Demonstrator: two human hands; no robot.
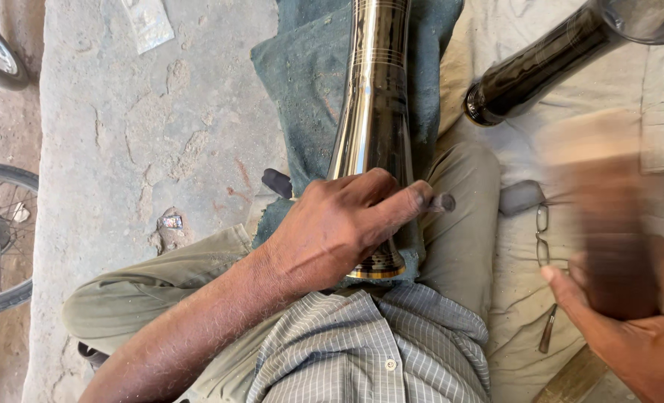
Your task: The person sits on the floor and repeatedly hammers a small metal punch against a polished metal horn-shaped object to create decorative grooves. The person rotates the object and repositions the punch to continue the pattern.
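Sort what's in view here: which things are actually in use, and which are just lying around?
In use: left hand pressing a small tool on the polished metal tube; right hand swinging a blurred wooden mallet; dark cloth under the tube.

Lying about: second tube, spectacles, bicycle wheel.

Two small wrappers on the concrete floor

A clear, pale plastic packet [148, 22] lies at the top; a tiny crumpled wrapper [171, 222] sits lower down.

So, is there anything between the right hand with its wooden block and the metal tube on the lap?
Nothing visible blocks it. The right hand holds a blurred wooden block off to the side. Only the left hand rests on the metal tube, holding a small tool against it.
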